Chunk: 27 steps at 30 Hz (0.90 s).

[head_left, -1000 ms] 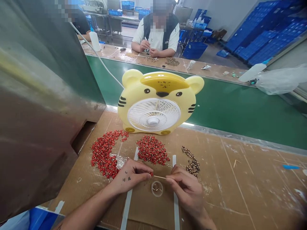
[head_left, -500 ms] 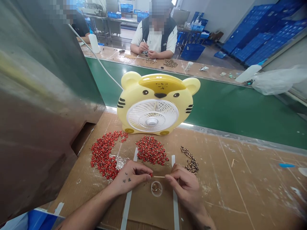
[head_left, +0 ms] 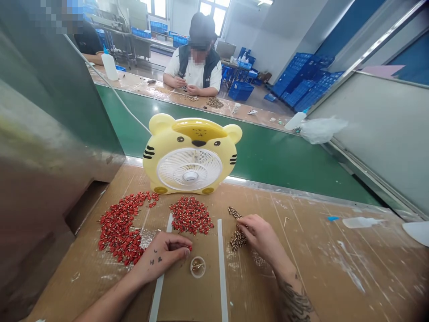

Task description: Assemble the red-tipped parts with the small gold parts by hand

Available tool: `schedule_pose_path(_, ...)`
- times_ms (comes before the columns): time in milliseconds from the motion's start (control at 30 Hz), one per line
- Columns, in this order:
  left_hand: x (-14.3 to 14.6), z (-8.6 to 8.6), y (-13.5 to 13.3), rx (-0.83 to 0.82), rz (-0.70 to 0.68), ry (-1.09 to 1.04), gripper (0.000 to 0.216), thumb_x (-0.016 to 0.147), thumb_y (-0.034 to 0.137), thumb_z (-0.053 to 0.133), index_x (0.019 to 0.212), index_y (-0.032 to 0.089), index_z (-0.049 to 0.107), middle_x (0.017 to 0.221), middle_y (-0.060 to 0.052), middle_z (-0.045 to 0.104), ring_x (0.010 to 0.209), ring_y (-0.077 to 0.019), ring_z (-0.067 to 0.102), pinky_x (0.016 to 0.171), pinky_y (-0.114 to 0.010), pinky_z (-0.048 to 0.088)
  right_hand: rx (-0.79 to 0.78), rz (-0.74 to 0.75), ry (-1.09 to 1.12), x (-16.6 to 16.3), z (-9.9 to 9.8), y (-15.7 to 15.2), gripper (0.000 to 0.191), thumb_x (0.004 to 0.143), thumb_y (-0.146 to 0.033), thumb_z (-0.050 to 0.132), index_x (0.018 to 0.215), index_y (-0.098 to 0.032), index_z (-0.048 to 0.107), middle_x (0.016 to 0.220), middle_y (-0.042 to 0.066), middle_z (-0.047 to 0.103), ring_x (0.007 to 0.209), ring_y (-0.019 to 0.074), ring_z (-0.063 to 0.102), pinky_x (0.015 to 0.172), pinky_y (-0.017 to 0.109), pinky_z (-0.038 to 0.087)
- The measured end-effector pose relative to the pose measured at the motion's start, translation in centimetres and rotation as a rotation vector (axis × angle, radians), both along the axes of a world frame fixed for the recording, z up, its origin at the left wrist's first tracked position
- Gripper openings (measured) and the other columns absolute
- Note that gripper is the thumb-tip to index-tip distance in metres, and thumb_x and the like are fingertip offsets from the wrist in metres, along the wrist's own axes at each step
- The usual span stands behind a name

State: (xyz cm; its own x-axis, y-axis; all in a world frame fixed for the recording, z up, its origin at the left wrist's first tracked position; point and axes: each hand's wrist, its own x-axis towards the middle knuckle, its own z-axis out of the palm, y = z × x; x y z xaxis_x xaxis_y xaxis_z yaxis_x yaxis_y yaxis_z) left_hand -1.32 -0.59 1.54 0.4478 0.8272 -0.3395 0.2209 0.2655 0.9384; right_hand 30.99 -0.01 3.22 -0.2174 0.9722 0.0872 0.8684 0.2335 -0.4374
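My left hand (head_left: pixel 167 254) is closed in a pinch on a small red piece (head_left: pixel 189 248), mostly hidden by the fingertips. Just right of it stands a small clear cup (head_left: pixel 197 273) with a thin stick (head_left: pixel 199 265) in it. My right hand (head_left: pixel 257 233) has its thumb and forefinger together at the pile of small black-and-gold pieces (head_left: pixel 238 240). Whatever sits between those fingertips is too small to make out. Ahead of the cup lies a heap of red pieces with pale tips (head_left: pixel 191 215). A larger red heap (head_left: pixel 119 228) curves beyond my left wrist.
A yellow tiger-faced fan (head_left: pixel 191 167) stands behind the heaps. Two white tape strips (head_left: pixel 221 264) flank the cup. A metal cabinet (head_left: pixel 50 134) rises at left. A clear squeeze bottle (head_left: pixel 360 222) lies at right. Across the green divider (head_left: pixel 284 163), a person (head_left: pixel 194 67) handles small parts.
My right hand has left the cup area and moved right to the black-and-gold pile. The stick it held now rests in the cup. My left hand keeps its red piece; the view has shifted right.
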Motion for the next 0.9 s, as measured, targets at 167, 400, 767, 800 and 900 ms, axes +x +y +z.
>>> schedule_pose_path(167, 0.1, 0.1, 0.1, -0.021, 0.009, -0.06, 0.024, 0.077, 0.031, 0.07, 0.091, 0.013, 0.077, 0.077, -0.006, 0.074, 0.069, -0.0176, 0.064, 0.064, -0.024, 0.046, -0.055, 0.095, -0.116, 0.4, -0.5, 1.1, 0.022, 0.093, -0.016, 0.052, 0.089, -0.021, 0.074, 0.086, 0.005, 0.069, 0.084, 0.0213, 0.061, 0.075, 0.033, 0.049)
schedule_pose_path(400, 0.1, -0.1, -0.1, 0.002, 0.038, -0.086, 0.025, 0.075, 0.035, 0.072, 0.088, 0.013, 0.077, 0.074, -0.005, 0.073, 0.067, -0.0169, 0.063, 0.063, -0.024, 0.045, -0.025, 0.095, -0.147, -0.3, -0.9, 2.1, 0.022, 0.089, -0.014, 0.053, 0.074, -0.02, 0.069, 0.074, 0.004, 0.066, 0.074, 0.021, 0.062, 0.068, 0.032, 0.048)
schedule_pose_path(767, 0.8, -2.2, -0.7, -0.074, 0.197, -0.222, 0.04, 0.063, 0.045, 0.082, 0.086, 0.013, 0.075, 0.072, -0.005, 0.072, 0.065, -0.0171, 0.064, 0.065, -0.027, 0.05, 0.078, 0.005, 0.367, -3.1, 0.4, 0.2, 0.024, 0.094, -0.038, 0.055, 0.087, -0.022, 0.072, 0.085, 0.006, 0.074, 0.076, 0.0212, 0.069, 0.067, 0.03, 0.056)
schedule_pose_path(800, 0.8, -2.3, -0.8, -0.064, 0.204, -0.23, 0.04, 0.063, 0.046, 0.082, 0.086, 0.014, 0.075, 0.072, -0.005, 0.072, 0.065, -0.0173, 0.064, 0.066, -0.027, 0.05, 0.078, -0.001, 0.44, -4.1, 0.4, 0.0, 0.026, 0.093, -0.041, 0.057, 0.085, -0.022, 0.074, 0.083, 0.006, 0.074, 0.075, 0.0214, 0.069, 0.066, 0.029, 0.056)
schedule_pose_path(900, 0.9, -2.1, -0.7, -0.026, 0.216, -0.257, 0.042, 0.064, 0.048, 0.081, 0.087, 0.014, 0.076, 0.07, -0.005, 0.072, 0.065, -0.0174, 0.064, 0.065, -0.027, 0.05, 0.034, -0.018, 0.676, -7.3, 0.0, -0.5, 0.028, 0.086, -0.047, 0.066, 0.082, -0.021, 0.078, 0.081, 0.008, 0.075, 0.074, 0.0226, 0.071, 0.064, 0.029, 0.059)
